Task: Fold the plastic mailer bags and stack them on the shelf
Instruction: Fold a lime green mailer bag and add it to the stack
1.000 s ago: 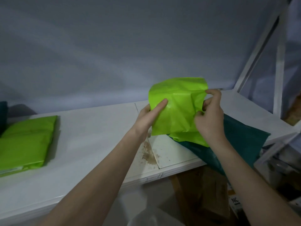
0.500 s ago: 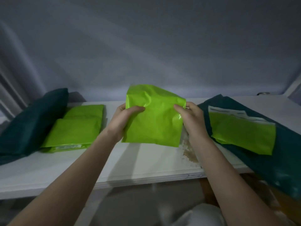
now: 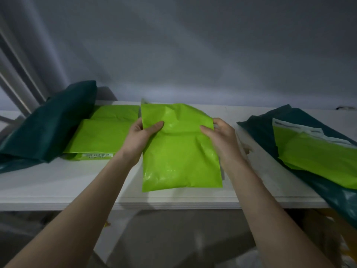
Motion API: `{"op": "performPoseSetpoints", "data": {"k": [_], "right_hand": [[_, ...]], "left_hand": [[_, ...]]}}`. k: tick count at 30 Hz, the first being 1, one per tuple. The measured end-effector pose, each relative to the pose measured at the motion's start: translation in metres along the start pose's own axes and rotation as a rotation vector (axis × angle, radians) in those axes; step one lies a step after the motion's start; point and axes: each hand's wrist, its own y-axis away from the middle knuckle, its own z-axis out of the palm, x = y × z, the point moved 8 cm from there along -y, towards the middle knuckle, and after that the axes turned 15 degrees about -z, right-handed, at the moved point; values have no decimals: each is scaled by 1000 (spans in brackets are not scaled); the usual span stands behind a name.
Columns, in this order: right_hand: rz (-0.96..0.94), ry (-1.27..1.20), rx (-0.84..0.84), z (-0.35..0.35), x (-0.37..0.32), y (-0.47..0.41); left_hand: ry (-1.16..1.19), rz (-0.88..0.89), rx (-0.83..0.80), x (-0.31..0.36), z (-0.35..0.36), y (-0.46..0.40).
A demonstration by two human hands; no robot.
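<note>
Head view: the left hand [image 3: 142,135] and right hand [image 3: 222,137] pinch opposite edges of the folded lime mailer [image 3: 179,151], held over the white shelf [image 3: 38,182]. Right of the lime stack [image 3: 102,136]. Risk: slick plastic may spring unfolded on release.

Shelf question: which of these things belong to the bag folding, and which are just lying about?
Part of the job:
- green bag, held by left hand and right hand
- folded green stack
- unfolded green bag
- white shelf

Just lying about:
- dark teal bags
- brown stain
</note>
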Motion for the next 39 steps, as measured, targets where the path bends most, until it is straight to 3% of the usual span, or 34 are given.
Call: {"op": "performPoseSetpoints", "data": {"k": [4, 8, 11, 14, 17, 23, 26, 32, 39], "right_hand": [[-16, 43, -25, 1, 7, -3], [9, 152, -33, -2, 21, -5], [81, 266, -16, -10, 46, -3], [177, 334, -34, -11, 60, 1], [159, 629, -177, -9, 57, 6], [-202, 1017, -537, 38, 46, 37], [-120, 1114, -717, 44, 67, 51], [-89, 1175, -783, 42, 74, 55], [-106, 1144, -691, 37, 55, 27]], "left_hand": [[0, -7, -37, 2, 3, -4], [-49, 21, 33, -1, -2, -10], [-306, -10, 152, -14, -8, -18], [-725, 71, 188, -25, -5, -24], [-998, 195, 190, -31, 13, -13], [-1421, 183, 74, -74, 31, -12], [-1604, 167, 51, -89, 28, -15], [-1745, 177, 53, -91, 30, -9], [-1580, 149, 128, -54, 27, -12]]}}
